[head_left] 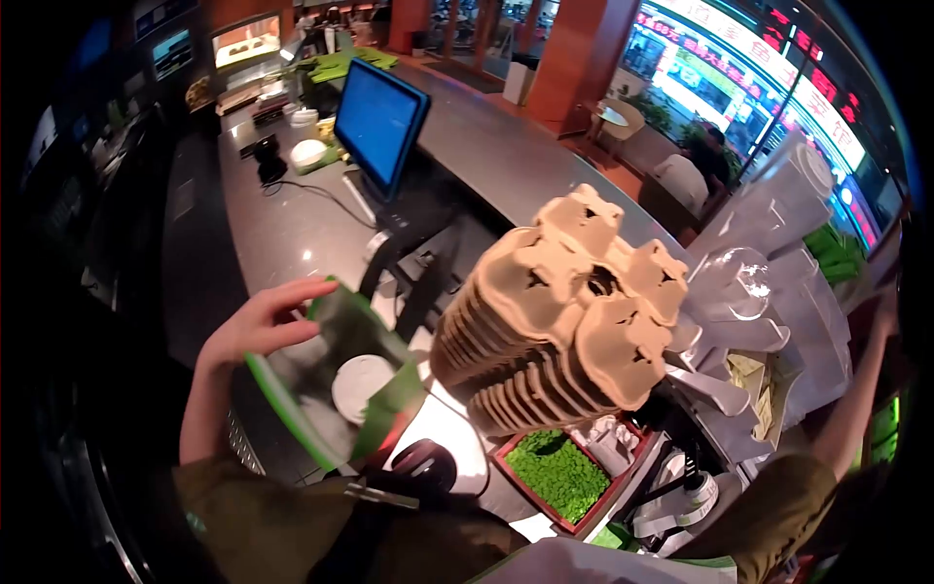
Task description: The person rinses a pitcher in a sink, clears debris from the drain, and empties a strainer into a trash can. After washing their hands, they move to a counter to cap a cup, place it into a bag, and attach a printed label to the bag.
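A green-edged paper bag stands at the counter's near edge with its mouth facing up. Inside it sits a cup with a white lid. My left hand is at the bag's mouth, fingers stretched and thumb apart, with the fingertips close to the rim. Far out to the right reaches my right arm; my right hand is at the dark edge of the view, near stacked clear plastic cups and lids. Its fingers cannot be made out.
A tall stack of cardboard cup carriers stands mid-counter. Around it are a monitor, a dark computer mouse, a red-framed tray of green filling and a napkin holder. Two people sit beyond the counter.
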`<state>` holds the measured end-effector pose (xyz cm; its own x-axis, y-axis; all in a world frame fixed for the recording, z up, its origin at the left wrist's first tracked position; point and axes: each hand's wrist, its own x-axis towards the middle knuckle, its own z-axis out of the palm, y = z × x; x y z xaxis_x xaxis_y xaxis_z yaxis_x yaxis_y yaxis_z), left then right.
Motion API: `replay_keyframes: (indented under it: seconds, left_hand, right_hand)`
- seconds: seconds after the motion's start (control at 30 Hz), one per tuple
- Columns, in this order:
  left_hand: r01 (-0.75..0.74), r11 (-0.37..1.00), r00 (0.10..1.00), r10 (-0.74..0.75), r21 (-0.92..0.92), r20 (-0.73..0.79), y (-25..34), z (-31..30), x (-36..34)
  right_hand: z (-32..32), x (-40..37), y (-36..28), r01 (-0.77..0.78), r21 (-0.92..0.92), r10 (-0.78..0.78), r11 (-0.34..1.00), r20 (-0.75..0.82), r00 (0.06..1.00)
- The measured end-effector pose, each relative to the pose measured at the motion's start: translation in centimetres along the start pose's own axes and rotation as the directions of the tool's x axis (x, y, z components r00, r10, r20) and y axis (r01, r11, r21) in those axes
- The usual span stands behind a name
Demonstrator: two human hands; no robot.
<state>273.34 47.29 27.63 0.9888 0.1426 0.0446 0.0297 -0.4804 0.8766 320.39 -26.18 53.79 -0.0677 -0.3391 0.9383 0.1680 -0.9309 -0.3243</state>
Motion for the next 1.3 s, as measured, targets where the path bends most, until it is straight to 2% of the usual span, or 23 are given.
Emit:
replay_keyframes:
  seconds: [0.07, 0.13, 0.2, 0.23, 0.27, 0.3, 0.33, 0.37, 0.43, 0.47, 0.5, 0.57, 0.6, 0.63, 0.67, 0.7, 0.77, 0.8, 0.87, 0.93, 1.07, 1.27, 1.3]
  left_hand:
    - [-0.029, 0.999, 0.994, 0.030, -0.015, 0.104, -0.4, -0.7, -0.2]
    - [-0.104, 0.994, 0.970, 0.110, -0.042, 0.217, -1.5, -1.4, -0.3]
    - [-0.113, 0.983, 0.940, 0.154, -0.147, 0.305, -2.7, -1.7, -0.4]
    - [-0.125, 0.986, 0.931, 0.154, -0.109, 0.332, -2.2, -2.0, -0.5]
    - [-0.137, 0.983, 0.925, 0.172, -0.125, 0.338, -2.5, -1.9, -0.5]
    - [-0.072, 0.982, 0.924, 0.132, -0.176, 0.359, -2.2, -1.9, -0.3]
    - [-0.134, 0.987, 0.915, 0.160, -0.093, 0.371, -2.5, -1.9, 0.1]
    - [-0.163, 0.981, 0.905, 0.190, -0.101, 0.382, -2.6, -1.8, 0.2]
    - [-0.222, 0.970, 0.890, 0.244, -0.100, 0.386, -2.7, -1.7, 0.3]
    - [-0.249, 0.965, 0.889, 0.263, -0.088, 0.375, -2.7, -1.8, 0.3]
    - [-0.266, 0.957, 0.884, 0.290, -0.115, 0.366, -3.3, -1.9, 0.5]
    - [-0.288, 0.957, 0.872, 0.270, -0.018, 0.407, -3.0, -3.1, 0.1]
    - [-0.319, 0.948, 0.845, 0.279, 0.012, 0.457, -2.8, -2.9, 0.7]
    - [-0.396, 0.918, 0.823, 0.354, 0.002, 0.444, -3.2, -3.0, 0.8]
    - [-0.396, 0.902, 0.858, 0.431, -0.173, 0.279, -3.7, -2.4, 0.7]
    - [-0.585, 0.803, 0.809, 0.569, 0.111, 0.148, -3.2, -2.5, 0.5]
    - [-0.778, 0.609, 0.622, 0.781, 0.157, 0.049, -3.5, -2.9, -0.6]
    - [-0.846, 0.532, 0.529, 0.846, -0.038, 0.062, -3.8, -2.9, -1.4]
    - [-0.951, 0.232, 0.257, 0.961, 0.203, 0.103, -4.1, -2.8, -2.2]
    - [-0.909, 0.130, 0.188, 0.976, 0.396, 0.113, -5.3, -2.6, -2.0]
    - [-0.824, 0.064, 0.122, 0.990, 0.562, 0.066, -5.7, -3.1, -1.7]
    - [-0.678, -0.096, -0.012, 0.993, 0.729, 0.119, -5.8, -2.7, -1.4]
    - [-0.691, -0.098, 0.002, 0.990, 0.716, 0.138, -6.2, -2.8, -1.2]
  right_hand:
    - [-10.2, -1.7, -13.6, 0.173, 0.313, -0.107, 0.934, -0.219, 0.970]
    - [-17.6, -2.4, -21.6, 0.298, 0.534, -0.163, 0.792, -0.285, 0.944]
    - [-23.7, -4.4, -27.6, 0.164, 0.825, -0.269, 0.540, -0.015, 0.963]
    - [-26.2, -6.5, -30.4, -0.028, 0.960, -0.373, 0.278, 0.135, 0.918]
    - [-27.8, -10.5, -35.9, -0.209, 0.949, 0.071, 0.237, 0.197, 0.978]
    - [-29.6, -14.0, -38.0, -0.229, 0.943, 0.074, 0.240, 0.218, 0.973]
    - [-31.2, -17.4, -39.4, -0.478, 0.836, -0.070, 0.270, 0.513, 0.856]
    - [-32.7, -21.1, -40.8, -0.675, 0.659, -0.192, 0.333, 0.748, 0.636]
    - [-34.6, -29.7, -44.2, -0.745, 0.653, -0.715, 0.138, 0.586, 0.381]
    - [-34.7, -33.2, -46.8, -0.709, 0.704, -0.771, 0.046, 0.476, 0.423]
    - [-35.3, -34.7, -48.5, -0.734, 0.590, -0.798, 0.336, 0.592, 0.111]
    - [-33.7, -38.5, -50.5, -0.654, 0.566, -0.855, 0.502, 0.437, -0.278]
    - [-33.6, -39.8, -50.8, -0.660, 0.592, -0.881, 0.463, 0.389, -0.269]
    - [-33.5, -39.7, -51.3, -0.648, 0.646, -0.896, 0.403, 0.422, -0.137]
    - [-33.4, -39.4, -51.8, -0.613, 0.705, -0.895, 0.357, 0.446, -0.008]
    - [-33.4, -38.4, -52.3, -0.583, 0.701, -0.887, 0.411, 0.455, -0.078]
    - [-33.3, -37.2, -52.8, -0.566, 0.642, -0.852, 0.517, 0.448, -0.270]
    - [-33.6, -37.2, -52.9, -0.607, 0.626, -0.868, 0.489, 0.415, -0.272]
    - [-33.9, -38.1, -53.0, -0.624, 0.623, -0.877, 0.472, 0.404, -0.259]
    - [-34.2, -39.1, -53.7, -0.732, 0.544, -0.900, 0.410, 0.374, -0.225]
    - [-35.4, -38.1, -55.5, -0.711, 0.481, -0.843, 0.513, 0.436, -0.314]
    - [-35.8, -37.4, -57.6, -0.296, 0.717, -0.763, 0.632, 0.507, -0.401]
    - [-35.8, -37.9, -57.3, -0.305, 0.696, -0.756, 0.650, 0.551, -0.353]
